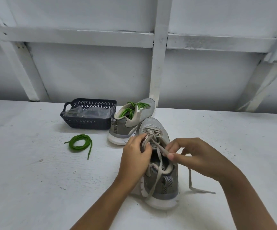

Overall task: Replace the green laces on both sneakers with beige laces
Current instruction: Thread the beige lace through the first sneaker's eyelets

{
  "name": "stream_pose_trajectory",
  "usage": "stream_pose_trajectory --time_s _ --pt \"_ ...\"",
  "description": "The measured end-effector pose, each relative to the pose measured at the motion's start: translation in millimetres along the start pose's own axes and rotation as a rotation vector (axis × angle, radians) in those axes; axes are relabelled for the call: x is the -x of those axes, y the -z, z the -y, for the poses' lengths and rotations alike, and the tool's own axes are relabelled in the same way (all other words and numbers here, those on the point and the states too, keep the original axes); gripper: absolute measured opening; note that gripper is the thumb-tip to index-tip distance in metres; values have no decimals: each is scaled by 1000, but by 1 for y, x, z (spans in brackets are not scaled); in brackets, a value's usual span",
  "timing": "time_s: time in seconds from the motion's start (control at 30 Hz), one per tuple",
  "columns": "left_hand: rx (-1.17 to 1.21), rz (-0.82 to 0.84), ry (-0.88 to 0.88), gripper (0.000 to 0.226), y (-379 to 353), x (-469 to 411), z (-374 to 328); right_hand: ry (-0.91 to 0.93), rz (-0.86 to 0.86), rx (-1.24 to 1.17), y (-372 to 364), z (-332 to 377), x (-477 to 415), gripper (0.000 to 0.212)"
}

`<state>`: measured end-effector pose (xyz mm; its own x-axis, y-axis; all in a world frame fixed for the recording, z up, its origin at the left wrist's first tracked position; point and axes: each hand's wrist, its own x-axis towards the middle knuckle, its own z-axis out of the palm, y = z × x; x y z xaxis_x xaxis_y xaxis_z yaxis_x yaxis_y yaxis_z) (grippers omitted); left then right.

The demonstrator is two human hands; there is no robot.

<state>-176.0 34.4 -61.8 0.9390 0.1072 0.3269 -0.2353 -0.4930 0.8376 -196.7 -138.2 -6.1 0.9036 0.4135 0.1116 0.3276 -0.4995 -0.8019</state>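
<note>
A grey sneaker stands near me, heel toward me, threaded with a beige lace across its lower eyelets. My left hand grips the shoe's left eyelet flap and tongue. My right hand pinches one strand of the beige lace above the shoe's opening; the other lace end trails onto the table at the right. A second grey sneaker stands behind, still carrying its green lace. A removed green lace lies coiled on the table to the left.
A dark plastic basket holding clear plastic bags sits at the back left beside the far sneaker. The white table ends at a white panelled wall with beams behind.
</note>
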Motion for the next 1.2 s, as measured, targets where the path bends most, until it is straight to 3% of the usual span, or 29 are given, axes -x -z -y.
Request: stream_pose_trajectory --time_s 0.2,0.3,0.43,0.53,0.67,0.73,0.87,1.07,1.2 --pt "12 9 14 35 0 1 -1 68 89 17 3 3 8 10" --pt "29 31 30 32 2 1 -1 62 81 -101 2 8 5 10" --pt "18 39 -13 23 4 -1 -3 -47 -171 -455 3 27 -8 11" --pt "31 -41 -125 12 5 0 -11 -143 -357 -405 8 40 -26 15" --pt "-108 165 -165 53 2 3 -32 -159 -340 -355 3 53 -47 15" --pt "-154 247 -107 42 0 2 -40 -170 -327 -385 0 56 -55 15" --pt "28 274 -9 10 3 -3 -48 -180 -328 -484 -3 55 -59 16" --pt "327 346 109 14 12 -12 -52 -250 -377 -509 -5 50 -59 23" --pt "484 195 128 19 30 -32 -54 -305 -356 -638 -12 40 -52 32"
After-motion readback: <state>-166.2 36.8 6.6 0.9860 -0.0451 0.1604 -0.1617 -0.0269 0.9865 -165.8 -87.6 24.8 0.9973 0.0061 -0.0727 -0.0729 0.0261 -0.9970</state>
